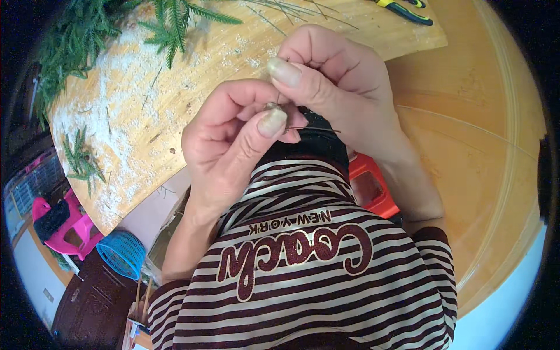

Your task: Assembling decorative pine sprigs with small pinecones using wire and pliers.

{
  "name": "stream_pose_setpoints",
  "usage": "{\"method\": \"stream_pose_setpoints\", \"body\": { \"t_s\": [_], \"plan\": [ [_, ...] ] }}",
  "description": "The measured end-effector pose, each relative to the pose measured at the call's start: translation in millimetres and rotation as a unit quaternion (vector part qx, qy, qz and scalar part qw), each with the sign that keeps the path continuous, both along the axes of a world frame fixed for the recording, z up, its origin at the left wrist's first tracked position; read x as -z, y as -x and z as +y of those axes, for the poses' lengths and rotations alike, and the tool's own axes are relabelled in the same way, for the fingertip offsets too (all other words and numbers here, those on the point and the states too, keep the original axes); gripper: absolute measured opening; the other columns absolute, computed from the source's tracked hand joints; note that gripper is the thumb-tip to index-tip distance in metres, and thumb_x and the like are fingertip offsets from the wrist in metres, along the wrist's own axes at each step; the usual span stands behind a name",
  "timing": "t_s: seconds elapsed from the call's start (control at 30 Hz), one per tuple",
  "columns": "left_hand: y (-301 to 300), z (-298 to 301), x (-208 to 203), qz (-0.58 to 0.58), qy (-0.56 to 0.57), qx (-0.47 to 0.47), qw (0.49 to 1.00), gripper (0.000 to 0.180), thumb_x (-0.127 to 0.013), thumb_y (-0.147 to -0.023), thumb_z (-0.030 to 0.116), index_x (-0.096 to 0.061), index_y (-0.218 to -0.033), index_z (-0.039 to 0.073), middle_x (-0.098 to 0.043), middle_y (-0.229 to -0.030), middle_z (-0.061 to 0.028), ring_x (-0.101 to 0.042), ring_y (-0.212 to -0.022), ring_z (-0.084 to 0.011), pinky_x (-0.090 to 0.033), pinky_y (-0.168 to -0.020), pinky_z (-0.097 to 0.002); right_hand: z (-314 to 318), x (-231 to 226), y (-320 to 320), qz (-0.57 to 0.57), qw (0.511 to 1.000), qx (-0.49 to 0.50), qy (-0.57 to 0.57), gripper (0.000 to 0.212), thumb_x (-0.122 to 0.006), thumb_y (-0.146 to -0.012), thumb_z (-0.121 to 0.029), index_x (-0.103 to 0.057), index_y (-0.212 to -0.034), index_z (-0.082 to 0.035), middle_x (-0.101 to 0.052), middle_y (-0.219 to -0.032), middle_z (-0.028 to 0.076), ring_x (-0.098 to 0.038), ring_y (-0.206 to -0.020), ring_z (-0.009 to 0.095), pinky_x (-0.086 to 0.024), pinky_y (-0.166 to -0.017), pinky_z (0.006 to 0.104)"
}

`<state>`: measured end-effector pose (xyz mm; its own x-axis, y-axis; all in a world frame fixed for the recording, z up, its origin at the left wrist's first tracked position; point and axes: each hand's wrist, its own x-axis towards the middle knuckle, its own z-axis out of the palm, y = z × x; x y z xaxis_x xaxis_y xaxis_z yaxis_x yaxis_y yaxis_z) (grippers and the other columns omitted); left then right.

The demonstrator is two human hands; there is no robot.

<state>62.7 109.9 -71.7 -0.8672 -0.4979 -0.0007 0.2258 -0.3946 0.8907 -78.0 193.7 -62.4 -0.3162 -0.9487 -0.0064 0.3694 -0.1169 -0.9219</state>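
My left hand (pixel 230 131) is closed in a pinch, with thumb and forefinger pressed together on a thin brown wire-like stem (pixel 318 129). One end of the stem sticks out to the right, below my right hand. Just above and to the right, my right hand (pixel 344 81) is also closed, its thumb against the curled forefinger. A fine strand seems to run between the two pinches; the fingers hide most of it. Both hands are held over my lap at the near edge of a wooden board (pixel 192 99).
Green needle-leaf branches (pixel 79 49) lie at the far left, with a small loose sprig (pixel 81 157) nearer. White flakes cover much of the board. Thin stems (pixel 280 7) and pliers (pixel 408 11) lie at the far side. A blue basket (pixel 121 254) and pink plastic seat (pixel 67 227) stand lower left.
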Motion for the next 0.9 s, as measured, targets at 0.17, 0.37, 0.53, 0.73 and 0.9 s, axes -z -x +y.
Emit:
{"method": "stream_pose_setpoints", "body": {
  "t_s": [0.17, 0.37, 0.53, 0.73, 0.9],
  "plan": [
    [-6.8, -2.7, 1.0, -0.039, 0.137, -0.024, 0.989, 0.026, -0.066, -0.083, 0.007, -0.055, -0.104, -0.005, -0.065, -0.088, -0.0121, -0.063, -0.077, -0.0166, -0.051, -0.069, -0.0259, -0.6, 1.6, -0.7, 0.139, 0.990, 0.026, -0.026, 0.013, -0.055, -0.091, -0.009, -0.054, -0.082, 0.000, -0.054, -0.072, -0.001, -0.048, -0.065, 0.003, -0.039, -0.058, 0.0179],
    [-6.4, -10.7, 0.7, -0.080, 0.504, -0.059, 0.858, 0.026, -0.071, -0.077, 0.007, -0.058, -0.098, 0.000, -0.064, -0.083, -0.0099, -0.062, -0.063, -0.0170, -0.049, -0.059, -0.0255, 1.7, 2.7, -6.5, 0.176, 0.982, 0.061, -0.034, 0.009, -0.056, -0.090, -0.005, -0.054, -0.082, 0.000, -0.053, -0.073, -0.001, -0.046, -0.066, 0.003, -0.038, -0.059, 0.0180],
    [-7.7, -9.5, 1.5, -0.068, 0.542, -0.099, 0.832, 0.025, -0.070, -0.077, 0.006, -0.057, -0.098, 0.001, -0.063, -0.083, -0.0126, -0.062, -0.063, -0.0208, -0.049, -0.057, -0.0262, 1.4, 1.7, -17.8, 0.225, 0.966, 0.127, -0.012, 0.007, -0.057, -0.089, -0.002, -0.054, -0.083, 0.000, -0.050, -0.073, -0.002, -0.044, -0.066, 0.003, -0.036, -0.059, 0.0179],
    [-12.7, -6.9, 12.0, -0.027, 0.388, -0.102, 0.916, 0.021, -0.066, -0.080, 0.005, -0.057, -0.098, 0.000, -0.060, -0.083, -0.0149, -0.060, -0.066, -0.0242, -0.048, -0.056, -0.0286, -0.9, 2.5, -27.6, 0.206, 0.965, 0.158, 0.036, 0.006, -0.057, -0.088, -0.002, -0.054, -0.083, 0.000, -0.048, -0.072, -0.003, -0.040, -0.063, 0.003, -0.033, -0.057, 0.0175],
    [-16.9, -9.6, 3.3, -0.066, 0.478, -0.104, 0.869, 0.017, -0.062, -0.083, 0.004, -0.056, -0.098, -0.001, -0.059, -0.082, -0.0149, -0.058, -0.065, -0.0256, -0.046, -0.057, -0.0293, -4.4, 4.0, -32.0, 0.183, 0.967, 0.174, 0.040, 0.006, -0.057, -0.088, -0.001, -0.054, -0.083, 0.000, -0.047, -0.071, -0.002, -0.038, -0.061, 0.003, -0.031, -0.055, 0.0173]
  ]
}}
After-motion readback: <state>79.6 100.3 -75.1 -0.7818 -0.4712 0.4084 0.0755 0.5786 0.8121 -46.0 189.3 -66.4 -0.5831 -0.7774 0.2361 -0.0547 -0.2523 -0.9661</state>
